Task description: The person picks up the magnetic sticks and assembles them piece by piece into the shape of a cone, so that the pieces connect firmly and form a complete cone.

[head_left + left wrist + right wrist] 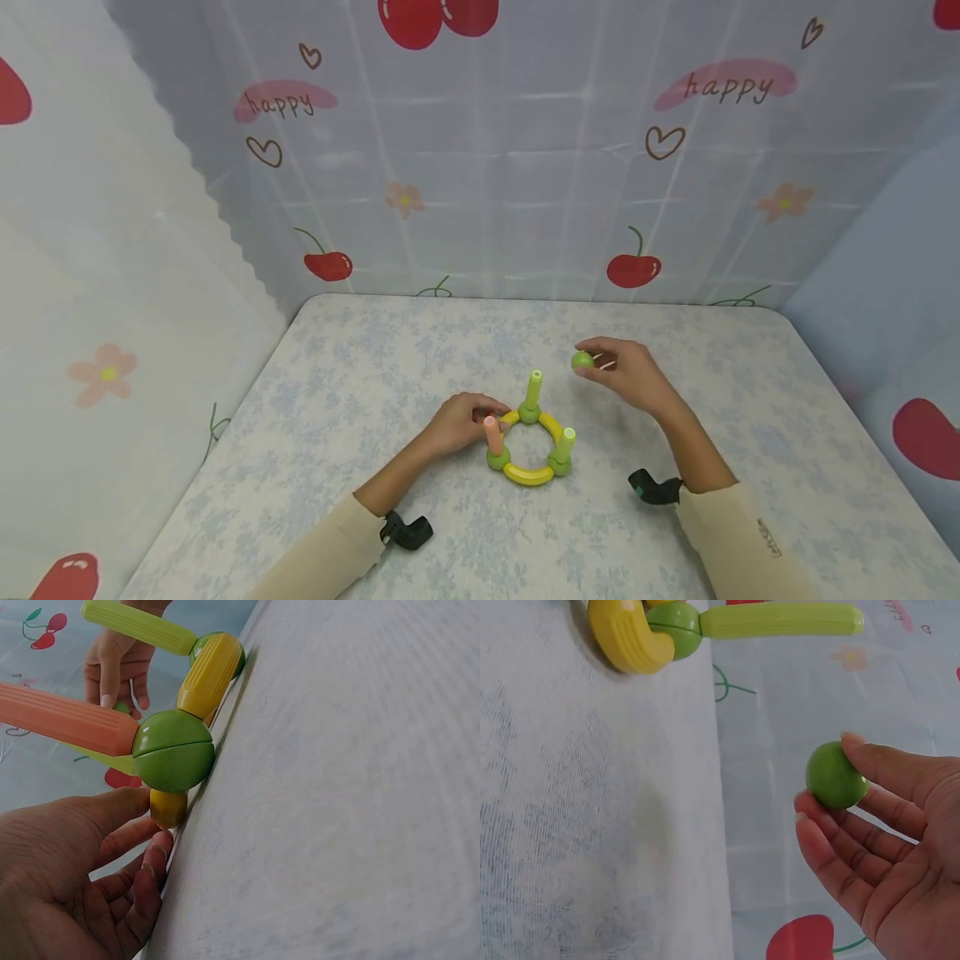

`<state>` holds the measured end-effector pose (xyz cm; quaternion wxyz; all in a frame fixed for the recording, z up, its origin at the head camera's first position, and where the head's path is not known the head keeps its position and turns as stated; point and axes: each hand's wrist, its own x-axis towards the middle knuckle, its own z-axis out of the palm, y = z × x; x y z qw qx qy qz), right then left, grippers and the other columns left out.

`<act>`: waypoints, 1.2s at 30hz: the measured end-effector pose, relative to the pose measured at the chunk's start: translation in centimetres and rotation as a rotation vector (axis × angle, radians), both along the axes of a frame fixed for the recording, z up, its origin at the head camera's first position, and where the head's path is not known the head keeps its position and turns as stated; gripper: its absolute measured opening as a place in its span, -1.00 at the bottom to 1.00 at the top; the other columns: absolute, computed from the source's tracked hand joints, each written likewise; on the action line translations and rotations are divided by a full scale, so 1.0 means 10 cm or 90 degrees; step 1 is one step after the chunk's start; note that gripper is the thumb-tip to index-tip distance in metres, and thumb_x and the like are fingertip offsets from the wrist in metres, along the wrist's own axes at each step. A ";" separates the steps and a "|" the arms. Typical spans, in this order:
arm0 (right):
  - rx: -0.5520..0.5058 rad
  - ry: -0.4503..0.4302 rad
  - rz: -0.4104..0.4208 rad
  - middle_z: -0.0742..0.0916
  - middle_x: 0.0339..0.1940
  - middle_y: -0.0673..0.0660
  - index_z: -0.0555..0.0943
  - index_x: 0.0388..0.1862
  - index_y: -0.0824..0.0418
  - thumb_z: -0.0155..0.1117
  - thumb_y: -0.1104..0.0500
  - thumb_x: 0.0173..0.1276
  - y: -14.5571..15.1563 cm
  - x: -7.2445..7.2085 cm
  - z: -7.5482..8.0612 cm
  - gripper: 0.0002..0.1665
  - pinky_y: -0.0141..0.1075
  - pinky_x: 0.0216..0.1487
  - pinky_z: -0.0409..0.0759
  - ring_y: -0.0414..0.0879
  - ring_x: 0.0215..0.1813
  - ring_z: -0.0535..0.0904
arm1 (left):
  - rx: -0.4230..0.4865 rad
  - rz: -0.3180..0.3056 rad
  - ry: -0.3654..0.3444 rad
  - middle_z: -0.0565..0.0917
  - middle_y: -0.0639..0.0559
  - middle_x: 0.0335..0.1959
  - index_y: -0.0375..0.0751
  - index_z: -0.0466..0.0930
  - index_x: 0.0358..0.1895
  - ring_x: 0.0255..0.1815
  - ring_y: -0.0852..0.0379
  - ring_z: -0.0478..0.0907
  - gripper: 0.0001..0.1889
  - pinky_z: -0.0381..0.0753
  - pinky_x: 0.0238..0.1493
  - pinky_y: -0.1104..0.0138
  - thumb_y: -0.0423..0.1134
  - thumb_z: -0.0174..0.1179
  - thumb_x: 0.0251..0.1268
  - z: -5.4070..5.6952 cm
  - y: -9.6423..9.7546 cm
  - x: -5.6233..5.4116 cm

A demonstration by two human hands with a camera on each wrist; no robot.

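On the table stands a ring of yellow curved pieces (528, 476) joined by three green balls (498, 459). An orange rod (492, 435) rises from the left ball, and light green rods (534, 388) rise from the back and right ones. My left hand (459, 423) pinches the yellow curved piece (169, 809) at the ring's left side, close to the ball under the orange rod. Behind and right of the ring, my right hand (628, 372) holds a loose green ball (836, 775) between thumb and fingertips, raised above the table and apart from the ring.
The table (360, 358) has a pale blue floral cover. A curtain (480, 167) printed with cherries and hearts hangs behind it, with more sheeting at both sides. A black wrist device (406, 531) sits at the left cuff, another black device (655, 487) at the right.
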<state>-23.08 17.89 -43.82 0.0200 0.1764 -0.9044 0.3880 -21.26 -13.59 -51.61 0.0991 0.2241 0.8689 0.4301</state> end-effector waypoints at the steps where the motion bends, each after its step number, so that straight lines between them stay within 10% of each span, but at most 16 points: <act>1: -0.008 0.000 0.001 0.75 0.05 0.18 0.65 0.19 0.25 0.47 0.19 0.34 -0.02 0.01 0.02 -0.54 -0.04 -0.04 0.70 0.07 -0.03 0.70 | 0.001 0.001 0.000 0.72 0.21 -0.18 0.03 0.77 0.07 -0.54 0.23 0.43 -0.68 0.42 -0.55 0.39 0.00 0.40 0.31 0.00 0.00 0.00; 28: -0.120 0.080 0.086 0.77 0.01 -0.02 0.70 0.15 0.12 0.52 0.23 0.28 -0.44 0.28 0.20 -0.56 -0.17 -0.09 0.70 -0.01 -0.03 0.69 | 0.004 -0.009 0.007 0.71 0.25 -0.28 -0.01 0.78 0.06 -0.54 0.23 0.46 -0.68 0.44 -0.53 0.38 -0.01 0.39 0.32 0.00 0.01 -0.02; 36: -0.119 0.062 0.099 0.76 0.06 -0.06 0.71 0.17 0.05 0.51 0.19 0.30 -0.44 0.27 0.19 -0.56 -0.23 -0.14 0.69 -0.14 -0.05 0.69 | 0.042 -0.108 -0.057 0.73 0.05 -0.19 -0.16 0.70 0.18 -0.49 0.16 0.53 -0.69 0.52 -0.46 0.36 -0.32 0.27 0.42 0.14 -0.15 -0.08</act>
